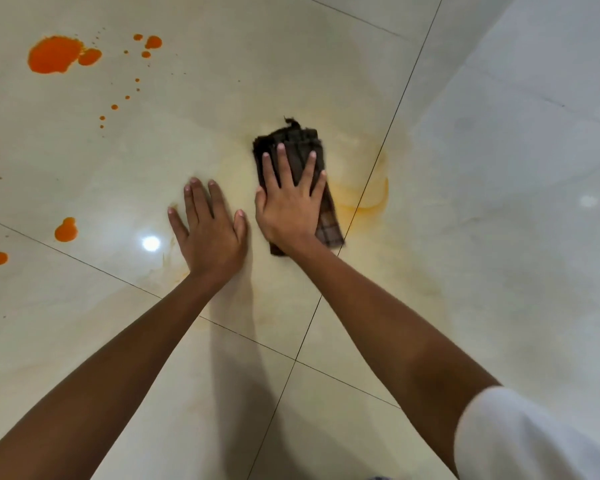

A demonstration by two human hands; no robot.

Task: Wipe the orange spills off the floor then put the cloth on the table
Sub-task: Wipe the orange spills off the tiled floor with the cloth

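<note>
Nearest me, both forearms reach out over the cream tiled floor (326, 64). I see my right hand (291, 202) splayed flat, pressing the folded brown plaid cloth (293, 147) onto a pale orange smear (368, 199); its long axis runs away from me. My left hand (210, 230) rests flat and empty on bare tile. Unwiped, the largest orange puddle (54, 55) lies far left, nearer my left hand, with smaller drops (66, 231) trailing. No containers or table in view.
</note>
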